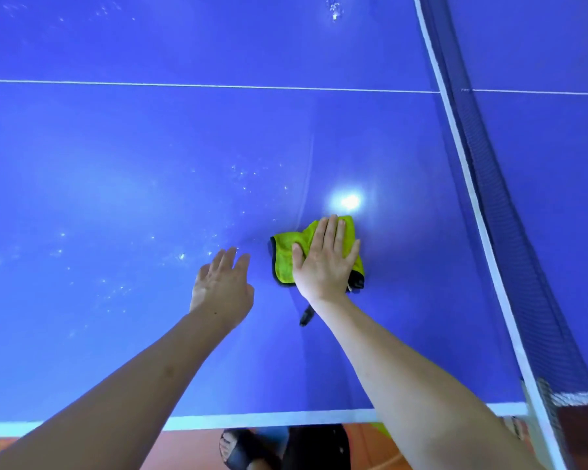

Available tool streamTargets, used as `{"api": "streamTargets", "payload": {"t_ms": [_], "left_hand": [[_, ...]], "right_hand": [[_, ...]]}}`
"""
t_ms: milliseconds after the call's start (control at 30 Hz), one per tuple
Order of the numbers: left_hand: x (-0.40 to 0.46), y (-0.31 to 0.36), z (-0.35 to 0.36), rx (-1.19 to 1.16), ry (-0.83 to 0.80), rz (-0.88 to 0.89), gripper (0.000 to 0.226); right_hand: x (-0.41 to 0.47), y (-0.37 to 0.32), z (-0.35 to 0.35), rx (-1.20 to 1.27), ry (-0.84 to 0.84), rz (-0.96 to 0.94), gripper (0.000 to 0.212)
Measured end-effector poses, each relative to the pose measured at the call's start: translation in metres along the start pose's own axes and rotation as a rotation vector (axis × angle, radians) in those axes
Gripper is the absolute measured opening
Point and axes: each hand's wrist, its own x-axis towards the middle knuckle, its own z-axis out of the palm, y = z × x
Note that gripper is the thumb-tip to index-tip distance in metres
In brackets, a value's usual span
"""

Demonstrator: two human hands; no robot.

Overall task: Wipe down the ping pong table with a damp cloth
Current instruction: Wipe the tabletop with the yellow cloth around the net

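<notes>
1 table (150,147) – 1 net (510,212) – 1 green cloth (286,252), 2 hands: left (223,286), right (323,262).

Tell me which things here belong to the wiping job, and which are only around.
Job: green cloth, blue table, right hand pressing the cloth flat, left hand open beside it.
Only around: net, sandal on the floor.
</notes>
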Motion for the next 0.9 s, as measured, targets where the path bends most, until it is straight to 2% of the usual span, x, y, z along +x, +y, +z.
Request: {"api": "streamTargets", "payload": {"t_ms": [167, 400, 700, 900], "left_hand": [[-0.046, -0.028, 0.013, -0.011, -0.003, 0.013, 0.060], [-0.025, -0.044, -0.003, -0.036, 0.012, 0.021, 0.060], [0.089, -0.036, -0.047, -0.070, -0.024, -0.005, 0.061], [0.164, -0.045, -0.079, -0.056, 0.052, -0.059, 0.062]], "right_hand": [[-0.061, -0.015, 0.005, -0.006, -0.007, 0.016, 0.083], [-0.039, -0.028, 0.006, -0.048, -0.051, 0.065, 0.084], [0.128, -0.075, -0.011, -0.034, -0.106, 0.072, 0.083], [0.275, -0.113, -0.028, 0.003, -0.109, 0.029, 0.081]]}}
